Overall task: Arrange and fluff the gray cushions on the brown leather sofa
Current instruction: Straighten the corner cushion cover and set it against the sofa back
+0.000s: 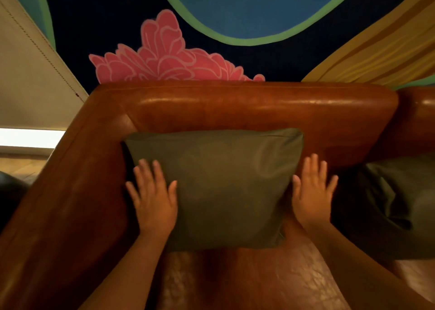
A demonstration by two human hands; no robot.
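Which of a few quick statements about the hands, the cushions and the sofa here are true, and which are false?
1. Both hands lie flat with straight fingers on the gray cushion. True: the left hand is at its left edge, the right hand at its right edge.
2. The cushion leans against the backrest of the brown leather sofa. True.
3. The cushion lies on the floor. False: it stands on the sofa seat.
4. Only one gray cushion shows. False: a second cushion lies to the right.
5. The wall behind is plain white. False: a pink flower is painted on it.
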